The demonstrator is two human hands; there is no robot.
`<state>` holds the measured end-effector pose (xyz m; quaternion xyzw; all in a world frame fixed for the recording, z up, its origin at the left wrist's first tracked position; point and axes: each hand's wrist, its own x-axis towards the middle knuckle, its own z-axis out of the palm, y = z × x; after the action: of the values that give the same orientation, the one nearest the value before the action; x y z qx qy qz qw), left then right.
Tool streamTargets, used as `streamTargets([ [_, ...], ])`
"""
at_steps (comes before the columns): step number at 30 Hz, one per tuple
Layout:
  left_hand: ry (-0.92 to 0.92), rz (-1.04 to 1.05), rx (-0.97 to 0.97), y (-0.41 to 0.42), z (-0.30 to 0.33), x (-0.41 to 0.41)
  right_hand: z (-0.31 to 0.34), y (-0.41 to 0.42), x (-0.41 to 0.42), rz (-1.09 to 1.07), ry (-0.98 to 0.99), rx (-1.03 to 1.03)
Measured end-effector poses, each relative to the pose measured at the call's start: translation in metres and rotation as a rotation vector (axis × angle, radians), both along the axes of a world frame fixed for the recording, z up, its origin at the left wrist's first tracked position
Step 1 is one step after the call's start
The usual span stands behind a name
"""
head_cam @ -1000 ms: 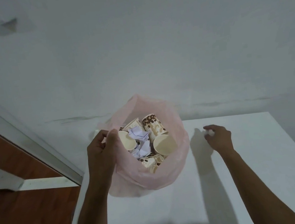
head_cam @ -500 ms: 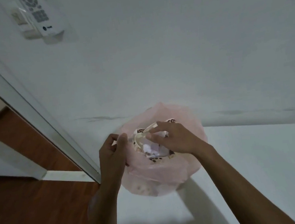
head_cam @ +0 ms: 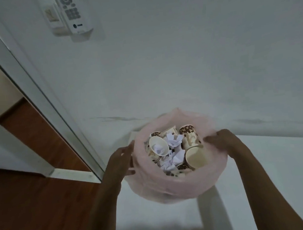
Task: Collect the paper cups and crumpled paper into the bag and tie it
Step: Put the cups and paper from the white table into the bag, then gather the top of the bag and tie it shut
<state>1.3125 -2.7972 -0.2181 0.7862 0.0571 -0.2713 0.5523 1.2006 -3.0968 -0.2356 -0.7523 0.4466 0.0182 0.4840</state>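
Head view, looking down. Pink plastic bag (head_cam: pixel 176 187) stands on a white table (head_cam: pixel 268 186), lower centre of the frame, mouth open upward. Inside: several paper cups and wads of crumpled paper (head_cam: pixel 174 142).

Cups, w/ brown bean print on cream: one at centre-left of the mouth, open cup (head_cam: pixel 159 147) tilted toward the camera w/ a paper wad inside; one at centre-right, tall cup (head_cam: pixel 190 138) lying base-up toward the wall; one at lower right of the mouth, cream cup (head_cam: pixel 196 158) w/ its open rim facing the camera. More cup rims show at the top and bottom of the mouth, partly hidden by paper.

Left hand (head_cam: pixel 121 161): at the bag's left edge, left of centre in the frame. Fingers spread fairly wide and mostly straight, tips against the plastic at the rim; motion blur, so cannot tell whether any film is pinched.

Right hand (head_cam: pixel 223 140): at the bag's right edge, right of centre. Fingers curled over the rim, holding a fold of the pink plastic; fingertips blurred.

Both forearms enter from the bottom of the frame.

Surroundings: white wall (head_cam: pixel 178 55) behind the table; remote control (head_cam: pixel 70 10) in a wall holder, upper left; pale door frame (head_cam: pixel 20 77) running diagonally at left; brown wood floor (head_cam: pixel 34 204), lower left.
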Motion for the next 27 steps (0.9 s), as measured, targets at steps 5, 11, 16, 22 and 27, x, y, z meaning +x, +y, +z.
streamTargets([
  [5,-0.384,-0.109,0.117,0.017,0.013,-0.012,0.01,0.007,-0.005,-0.031,-0.08,0.335],
  [11,-0.623,0.12,0.206,0.05,0.033,0.005,0.024,0.011,-0.012,-0.154,-0.342,0.508],
  [16,-0.694,0.377,0.2,0.095,0.071,0.027,0.056,0.019,-0.008,-0.296,-0.473,-0.377],
  [22,-0.769,0.386,0.277,0.142,0.099,0.026,0.101,0.033,0.001,-0.148,-0.357,-0.428],
  [27,-0.665,0.376,0.32,0.173,0.093,0.027,0.099,0.048,0.009,-0.057,-0.34,-0.368],
])
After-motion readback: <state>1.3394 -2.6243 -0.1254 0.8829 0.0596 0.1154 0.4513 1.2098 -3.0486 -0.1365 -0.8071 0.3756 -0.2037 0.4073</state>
